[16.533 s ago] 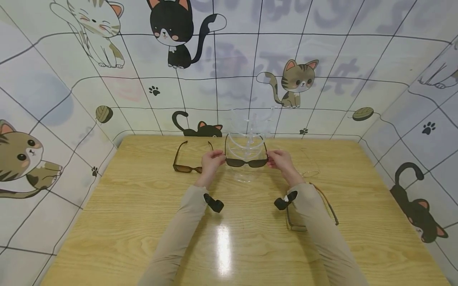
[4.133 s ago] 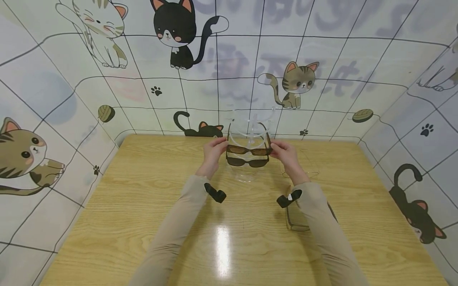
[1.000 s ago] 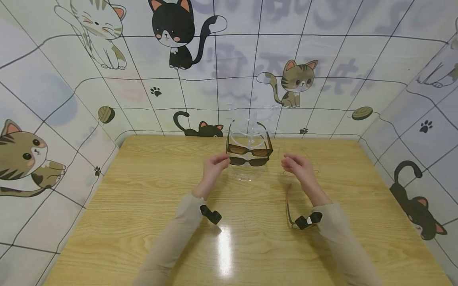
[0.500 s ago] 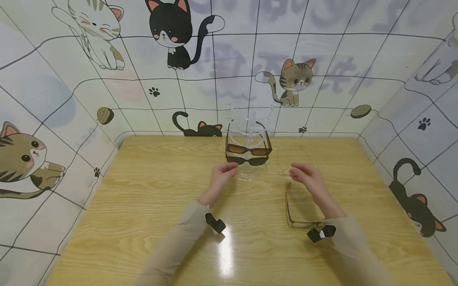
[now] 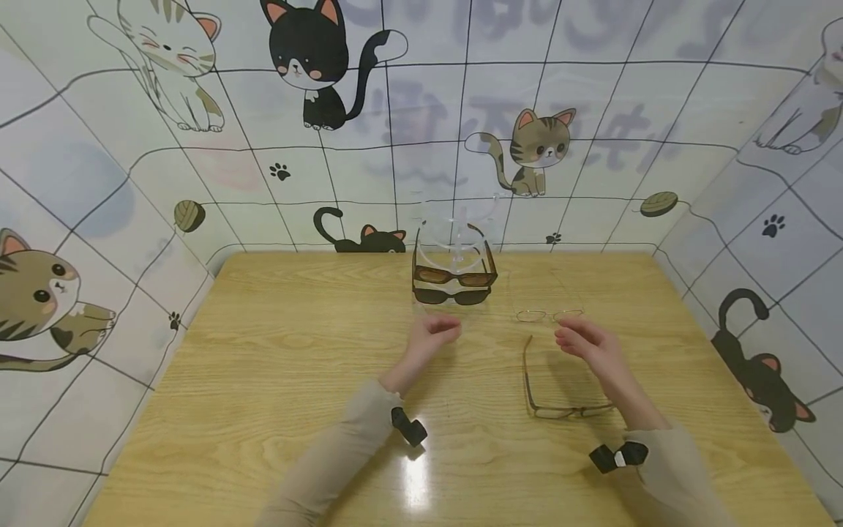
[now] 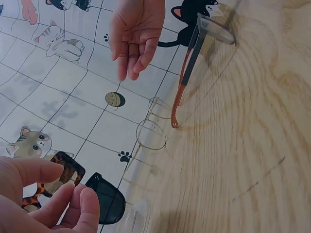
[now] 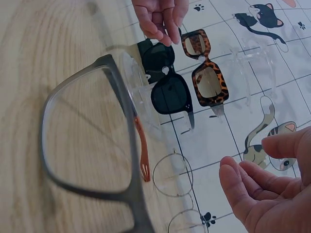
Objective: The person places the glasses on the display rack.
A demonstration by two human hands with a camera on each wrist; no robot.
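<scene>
In the head view, my left hand (image 5: 426, 345) hovers just in front of the display stand, fingers loosely bent and holding nothing. My right hand (image 5: 598, 356), equally loose, is above the grey-framed eyeglasses (image 5: 555, 413), not gripping them. On the clear stand (image 5: 457, 245) hang tortoiseshell sunglasses (image 5: 477, 279), with black sunglasses (image 5: 470, 297) on the tier below. Thin wire-rimmed eyeglasses (image 5: 530, 316) lie right of the stand. In the right wrist view, the grey frame (image 7: 127, 194) looms close, with an orange temple tip (image 7: 144, 167).
The wooden table (image 5: 263, 380) runs back to a cloth backdrop (image 5: 421, 161) printed with cats and grid lines. The stand is transparent and hard to make out; its upper tier carries no glasses. Wrist cameras (image 5: 410, 427) sit on both sleeves.
Earlier both hands held the black sunglasses at the stand, later the tortoiseshell pair one tier higher. Since then they have let go and drawn back toward the right, uncovering the grey-framed eyeglasses.
</scene>
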